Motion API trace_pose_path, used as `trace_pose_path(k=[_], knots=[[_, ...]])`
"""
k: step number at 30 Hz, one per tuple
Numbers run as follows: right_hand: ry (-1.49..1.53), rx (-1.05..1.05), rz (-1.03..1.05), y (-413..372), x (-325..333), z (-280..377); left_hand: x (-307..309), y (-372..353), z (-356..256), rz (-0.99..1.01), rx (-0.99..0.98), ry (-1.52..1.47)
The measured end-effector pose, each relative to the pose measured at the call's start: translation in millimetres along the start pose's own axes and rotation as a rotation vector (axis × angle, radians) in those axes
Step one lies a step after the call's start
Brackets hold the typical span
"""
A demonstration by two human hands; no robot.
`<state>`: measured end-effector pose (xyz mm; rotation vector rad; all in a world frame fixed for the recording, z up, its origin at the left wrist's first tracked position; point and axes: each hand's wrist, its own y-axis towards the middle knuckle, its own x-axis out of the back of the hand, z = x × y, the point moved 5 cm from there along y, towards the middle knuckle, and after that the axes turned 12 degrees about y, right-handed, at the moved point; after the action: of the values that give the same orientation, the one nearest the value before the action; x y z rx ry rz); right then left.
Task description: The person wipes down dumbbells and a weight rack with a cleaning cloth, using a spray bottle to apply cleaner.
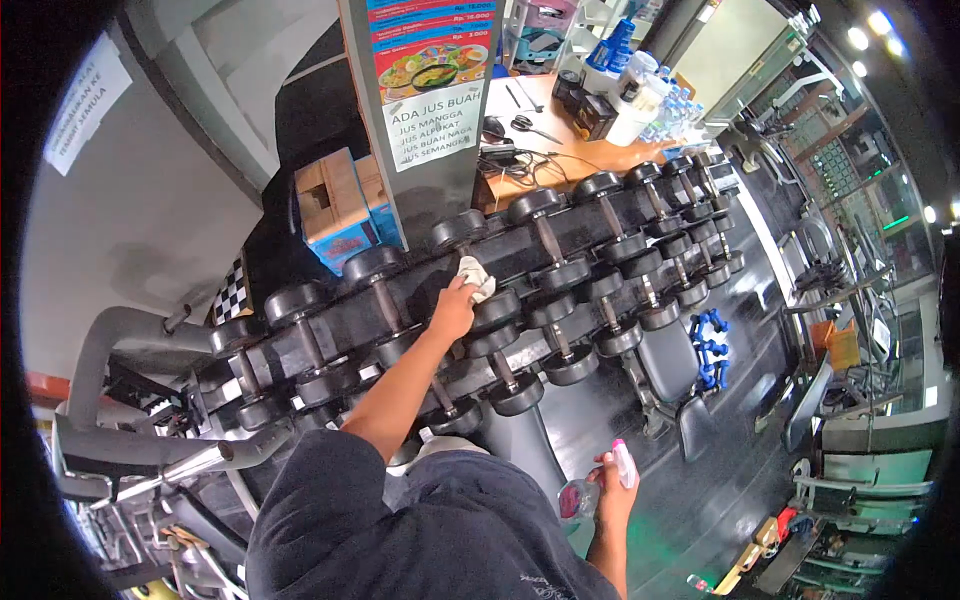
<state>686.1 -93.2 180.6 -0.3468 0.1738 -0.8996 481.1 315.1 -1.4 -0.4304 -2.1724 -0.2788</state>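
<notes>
- The left hand (pixel 455 305) reaches out over the dumbbell rack (pixel 415 290), its grip closed on a pale cloth (pixel 480 281).
- That cloth is bunched at the fingers, over the upper row of dumbbells; the dumbbell under it (pixel 495 308) is partly covered by hand and cloth, so exact contact is hard to tell.
- The right hand (pixel 614 487), low and well apart from the rack, has its grip wrapped around a clear spray bottle (pixel 577 499) with a pink and white trigger head.
- Heavy black dumbbells lie side by side in two rows, leaving little room between their round heads around the left hand.
- A grey pillar (pixel 440 195) rises just behind the rack, bearing a menu poster (pixel 432 55) and a white paper sign (pixel 433 128); it hides part of what lies beyond.
- Left of the pillar, cardboard boxes (pixel 333 197) stand behind the rack.
- Right of it, a wooden counter (pixel 575 153) carries scissors (pixel 535 128), tangled black cables (pixel 517 165), black boxes (pixel 596 116), a white tub (pixel 630 122) and clear plastic bottles (pixel 680 112).
- On the near side, a padded bench (pixel 667 352) stands close to the rack, with small blue dumbbells (pixel 709 350) beside it.
- Thick grey frame tubing (pixel 92 355) crowds the rack's left end.
</notes>
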Motion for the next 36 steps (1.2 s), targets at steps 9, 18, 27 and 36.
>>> trace_pose_path(k=[9, 18, 27, 36], knots=[[0.032, -0.02, 0.007, 0, 12, -4, -20, 26, -48, -0.094, -0.221, 0.031], [0.034, 0.03, 0.035, 1, 15, 6, -11, 33, -46, -0.081, -0.14, 0.0], [0.054, 0.003, -0.089, -19, 49, 1, -10, -16, -15, -0.33, 0.096, -0.076], [0.001, 0.023, 0.029, -7, 27, 7, -20, 17, -101, -0.053, -0.262, 0.224]])
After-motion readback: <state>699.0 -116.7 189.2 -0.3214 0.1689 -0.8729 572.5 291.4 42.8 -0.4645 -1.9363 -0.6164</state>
